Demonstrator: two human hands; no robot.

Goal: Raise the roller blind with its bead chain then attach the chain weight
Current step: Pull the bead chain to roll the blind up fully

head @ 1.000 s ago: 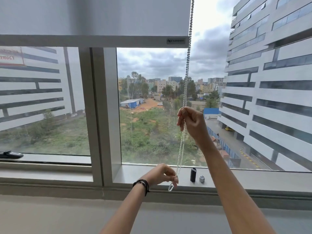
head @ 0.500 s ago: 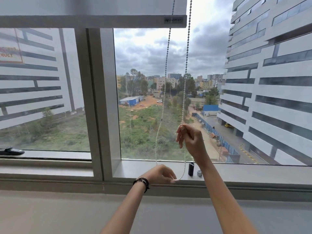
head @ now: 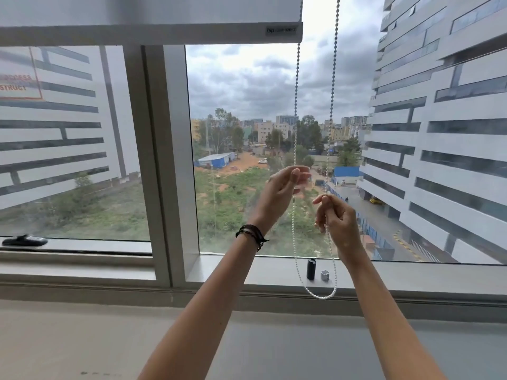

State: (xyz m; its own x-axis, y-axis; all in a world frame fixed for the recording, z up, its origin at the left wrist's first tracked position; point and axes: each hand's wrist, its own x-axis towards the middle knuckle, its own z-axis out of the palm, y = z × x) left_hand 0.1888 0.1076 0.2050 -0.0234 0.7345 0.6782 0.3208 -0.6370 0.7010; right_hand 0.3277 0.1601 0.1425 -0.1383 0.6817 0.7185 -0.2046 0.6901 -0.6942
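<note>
The roller blind (head: 142, 12) hangs rolled high, its grey bottom bar (head: 151, 35) near the top of the window. The white bead chain (head: 295, 78) drops in two strands and loops below the sill edge. My left hand (head: 277, 196) pinches the left strand at mid-window height. My right hand (head: 336, 220) grips the right strand a little lower. On the sill stand the black cylindrical chain weight (head: 311, 269) and a small grey cap (head: 324, 275), both between the hanging strands.
A grey window mullion (head: 164, 160) splits the glass left of my hands. A black window handle (head: 24, 240) lies on the left sill. The grey sill (head: 411, 275) runs across, with a plain wall below it.
My left hand rose from the sill to pinch the left strand at mid height. The right hand slid down the right strand. The chain loop now hangs free below the sill edge.
</note>
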